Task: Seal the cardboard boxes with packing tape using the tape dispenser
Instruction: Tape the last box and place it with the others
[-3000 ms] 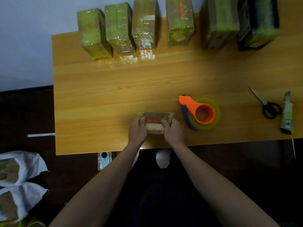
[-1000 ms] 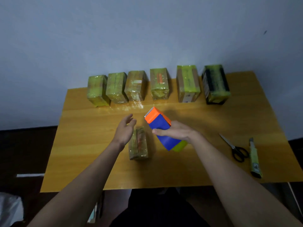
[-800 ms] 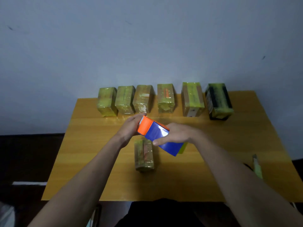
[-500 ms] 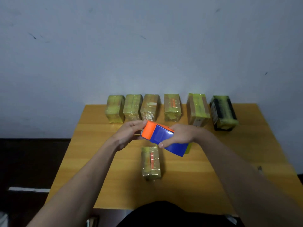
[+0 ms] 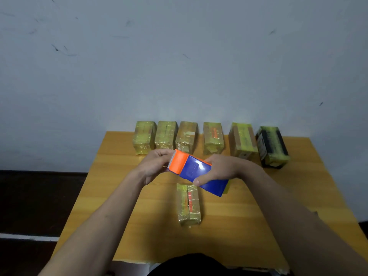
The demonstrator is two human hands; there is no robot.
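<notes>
On the table, a taped box lies nearest the person. Above it, the right hand grips the tape dispenser, tilted toward ten o'clock, while the left hand pinches at its orange end. At twelve o'clock, a row of six wrapped boxes stands along the far edge.

Head camera looks down (forward) over table.
</notes>
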